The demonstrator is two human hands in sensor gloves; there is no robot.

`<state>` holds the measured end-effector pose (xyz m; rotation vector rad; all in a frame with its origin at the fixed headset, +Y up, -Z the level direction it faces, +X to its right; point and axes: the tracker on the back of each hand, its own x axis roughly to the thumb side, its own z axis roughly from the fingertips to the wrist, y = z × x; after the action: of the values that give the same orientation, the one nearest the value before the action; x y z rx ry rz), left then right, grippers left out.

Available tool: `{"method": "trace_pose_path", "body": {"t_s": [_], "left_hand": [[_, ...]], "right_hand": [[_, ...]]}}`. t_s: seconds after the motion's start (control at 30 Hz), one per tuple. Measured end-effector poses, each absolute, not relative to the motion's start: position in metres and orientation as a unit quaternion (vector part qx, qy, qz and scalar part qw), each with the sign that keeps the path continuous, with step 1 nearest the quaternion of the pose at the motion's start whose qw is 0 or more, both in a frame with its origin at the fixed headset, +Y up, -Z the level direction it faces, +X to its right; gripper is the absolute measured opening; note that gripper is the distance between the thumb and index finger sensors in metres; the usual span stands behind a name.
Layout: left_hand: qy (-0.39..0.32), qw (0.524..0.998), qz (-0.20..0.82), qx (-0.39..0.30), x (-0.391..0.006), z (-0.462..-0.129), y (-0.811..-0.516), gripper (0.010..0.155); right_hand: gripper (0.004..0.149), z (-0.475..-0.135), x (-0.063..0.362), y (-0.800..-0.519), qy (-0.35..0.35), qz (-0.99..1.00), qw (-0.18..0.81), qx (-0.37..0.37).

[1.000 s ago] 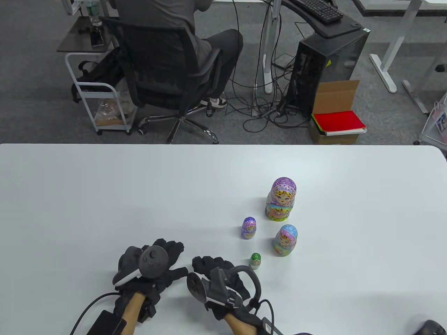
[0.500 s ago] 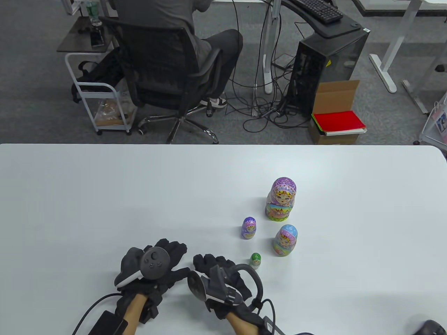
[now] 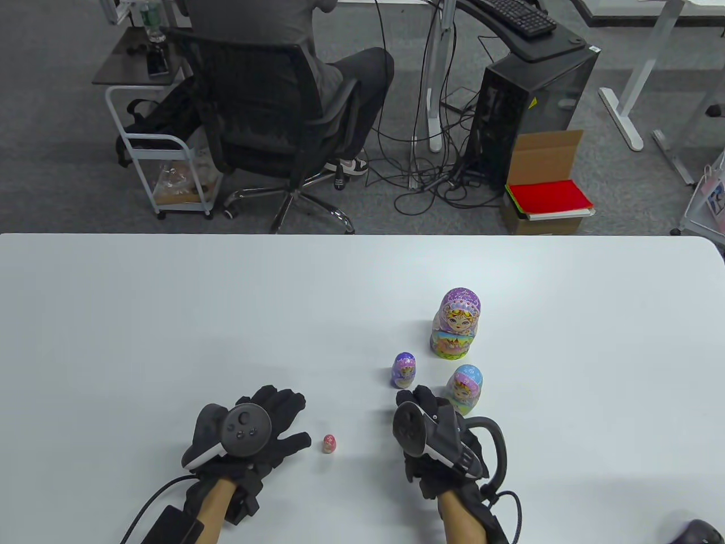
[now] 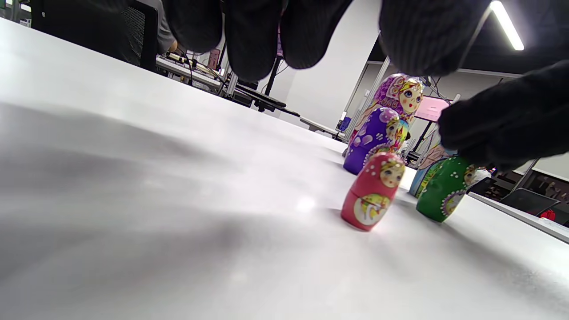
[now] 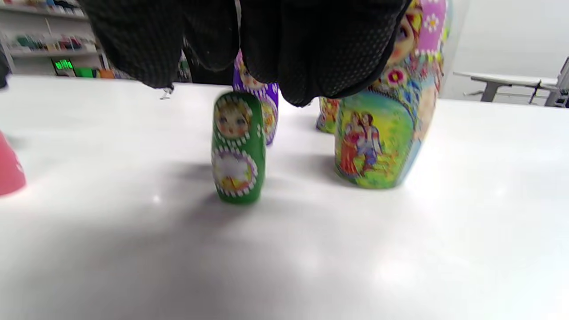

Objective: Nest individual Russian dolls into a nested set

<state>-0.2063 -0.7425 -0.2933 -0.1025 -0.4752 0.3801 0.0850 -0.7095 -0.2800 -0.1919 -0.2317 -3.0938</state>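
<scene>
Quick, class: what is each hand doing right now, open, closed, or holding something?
Left hand: open, fingers spread, holding nothing.
Right hand: over the green doll, holding nothing.

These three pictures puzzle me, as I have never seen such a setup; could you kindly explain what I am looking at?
Two human hands in black sensor gloves, each with a tracker strapped on its back. One camera looks down at the white table; the other two sit on the wrists, near the tabletop. Five painted dolls stand there: large pink-purple doll, blue doll, purple doll, green doll, tiny red doll. The left hand lies beside the red doll; the right hand hovers over the green one. Neither holds anything.
</scene>
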Motion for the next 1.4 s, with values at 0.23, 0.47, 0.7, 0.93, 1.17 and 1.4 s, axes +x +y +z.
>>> {"method": "trace_pose_path", "body": {"t_s": [0.23, 0.47, 0.7, 0.93, 1.17, 1.4], "left_hand": [[-0.237, 0.951, 0.19, -0.054, -0.207, -0.293, -0.742, 0.076], [-0.238, 0.952, 0.188, -0.052, -0.207, -0.292, -0.742, 0.075], [-0.25, 0.949, 0.192, -0.01, -0.203, -0.287, -0.736, 0.075], [-0.292, 0.933, 0.209, 0.023, -0.19, -0.277, -0.728, 0.086], [-0.319, 0.915, 0.247, 0.018, -0.183, -0.271, -0.722, 0.08], [-0.336, 0.906, 0.256, -0.01, -0.183, -0.273, -0.721, 0.069]], "right_hand": [[0.059, -0.286, 0.079, -0.723, -0.094, -0.993, 0.044, -0.063], [0.052, -0.289, 0.085, -0.73, -0.051, -0.996, 0.025, -0.064], [0.053, -0.281, 0.09, -0.714, -0.008, -0.978, -0.187, -0.088], [0.054, -0.272, 0.066, -0.709, -0.008, -0.93, -0.329, -0.166], [0.054, -0.265, 0.046, -0.711, -0.023, -0.893, -0.392, -0.219], [0.058, -0.274, 0.045, -0.727, -0.117, -0.86, -0.436, -0.237]]}}
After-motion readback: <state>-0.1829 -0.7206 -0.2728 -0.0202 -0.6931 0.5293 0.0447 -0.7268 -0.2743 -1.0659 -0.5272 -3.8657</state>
